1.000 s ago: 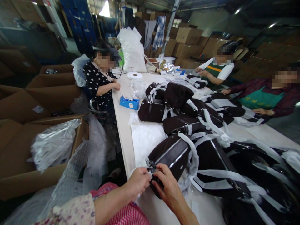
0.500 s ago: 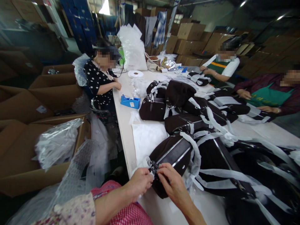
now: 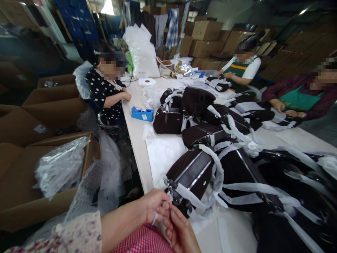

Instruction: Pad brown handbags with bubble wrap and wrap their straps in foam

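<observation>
A dark brown bag (image 3: 189,172) with a grey band and shiny zips lies at the table's near edge, its handle wrapped in white material. Beside its near end, my left hand (image 3: 155,207) is closed, pinching a small piece of white wrapping close to the metal hardware. My right hand (image 3: 180,228) is just below and right, fingers bent together and meeting the left fingertips; whatever it holds is too small to make out. A loose white strip (image 3: 188,195) crosses the bag's near end. White sheets (image 3: 164,154) lie behind the bag.
More wrapped dark bags (image 3: 244,168) cover the table's middle and right. A blue tape dispenser (image 3: 142,114) and white roll (image 3: 146,82) stand farther back. Open cartons (image 3: 50,200) with plastic are at left. One person (image 3: 105,88) sits at left, two more at right.
Both hands have moved down toward me, off the bag's end, and the fingers have come together. A white strip now shows across the bag's near end. The view has shifted slightly.
</observation>
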Available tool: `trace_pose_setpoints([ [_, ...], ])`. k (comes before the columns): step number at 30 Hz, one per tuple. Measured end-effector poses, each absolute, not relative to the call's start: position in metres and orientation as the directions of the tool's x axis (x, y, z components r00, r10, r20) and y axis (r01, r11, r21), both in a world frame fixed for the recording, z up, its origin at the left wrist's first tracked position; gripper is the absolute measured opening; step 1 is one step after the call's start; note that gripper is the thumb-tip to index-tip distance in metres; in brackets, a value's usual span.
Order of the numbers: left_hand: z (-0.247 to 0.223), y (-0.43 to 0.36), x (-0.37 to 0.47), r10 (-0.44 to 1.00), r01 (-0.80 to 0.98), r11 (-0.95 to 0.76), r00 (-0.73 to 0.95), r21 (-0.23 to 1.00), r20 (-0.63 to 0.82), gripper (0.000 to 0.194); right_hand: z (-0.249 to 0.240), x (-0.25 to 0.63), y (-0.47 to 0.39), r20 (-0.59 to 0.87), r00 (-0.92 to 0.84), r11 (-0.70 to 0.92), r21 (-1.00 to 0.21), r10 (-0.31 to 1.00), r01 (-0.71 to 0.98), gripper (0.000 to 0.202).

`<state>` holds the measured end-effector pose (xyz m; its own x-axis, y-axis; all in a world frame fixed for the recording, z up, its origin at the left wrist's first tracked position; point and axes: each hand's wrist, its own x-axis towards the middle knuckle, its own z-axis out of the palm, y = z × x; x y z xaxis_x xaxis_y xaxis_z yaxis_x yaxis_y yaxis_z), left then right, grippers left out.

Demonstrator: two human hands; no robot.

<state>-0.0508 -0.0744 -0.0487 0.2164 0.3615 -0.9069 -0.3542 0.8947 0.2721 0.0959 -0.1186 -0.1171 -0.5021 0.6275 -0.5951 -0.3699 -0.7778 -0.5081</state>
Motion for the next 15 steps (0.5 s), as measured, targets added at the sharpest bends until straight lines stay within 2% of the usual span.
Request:
trace_pose_setpoints([
  [2, -0.046, -0.073, -0.051, 0.363, -0.337, 0.899, 0.21, 0.281, -0.908, 0.026, -0.126, 0.08, -0.122, -0.631, -0.385, -0.717, -0.43, 0.673, -0.549, 0.045],
  [4, -0.042, -0.072, -0.05, 0.377, -0.313, 0.898, 0.185, 0.309, -0.907, 0.023, -0.131, 0.067, -0.12, -0.64, -0.349, -0.667, -0.358, 0.685, -0.653, 0.038],
  [8, -0.034, -0.071, -0.047, 0.404, -0.239, 0.899, 0.125, 0.367, -0.906, 0.018, -0.137, 0.05, -0.113, -0.59, -0.518, -0.673, -0.06, 0.62, -0.737, 0.032],
  [10, -0.031, -0.07, -0.046, 0.425, -0.198, 0.894, 0.098, 0.401, -0.9, 0.017, -0.139, 0.043, -0.111, -0.54, -0.576, -0.661, 0.047, 0.614, -0.749, 0.035],
  [15, -0.029, -0.065, -0.05, 0.463, -0.131, 0.883, 0.071, 0.452, -0.884, 0.015, -0.137, 0.024, -0.106, -0.461, -0.537, -0.582, 0.054, 0.706, -0.811, 0.038],
])
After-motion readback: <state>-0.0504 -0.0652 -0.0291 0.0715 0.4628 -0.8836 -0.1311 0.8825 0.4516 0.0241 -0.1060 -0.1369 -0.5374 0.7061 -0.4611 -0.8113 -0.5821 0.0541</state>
